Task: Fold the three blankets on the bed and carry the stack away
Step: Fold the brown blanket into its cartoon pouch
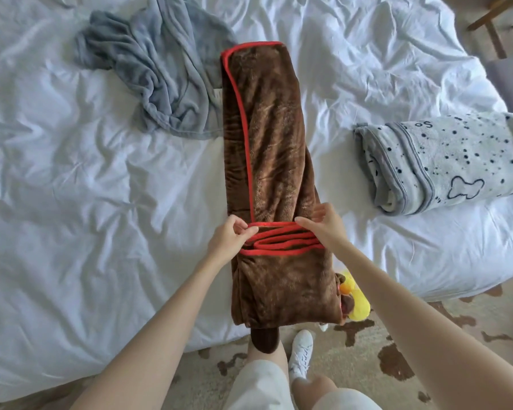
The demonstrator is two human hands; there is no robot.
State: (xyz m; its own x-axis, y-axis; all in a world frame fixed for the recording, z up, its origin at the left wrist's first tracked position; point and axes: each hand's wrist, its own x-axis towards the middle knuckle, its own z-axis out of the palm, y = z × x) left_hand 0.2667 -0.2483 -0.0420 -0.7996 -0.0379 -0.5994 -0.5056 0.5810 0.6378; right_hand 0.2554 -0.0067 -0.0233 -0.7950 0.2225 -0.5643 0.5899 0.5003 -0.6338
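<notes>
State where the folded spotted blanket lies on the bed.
In the head view, the spotted blanket lies folded at the right edge of the bed, right of the long brown blanket, not touching it.

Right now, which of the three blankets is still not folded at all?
The plain grey blanket, crumpled at the far left. The spotted one is folded; the brown one is half folded.

Three blankets on one bed [71, 173]: brown blanket [267, 143], grey blanket [160, 72], spotted blanket [444, 161]. Two hands: left [230, 236], right [326, 224]. One white shoe [301, 350].
</notes>
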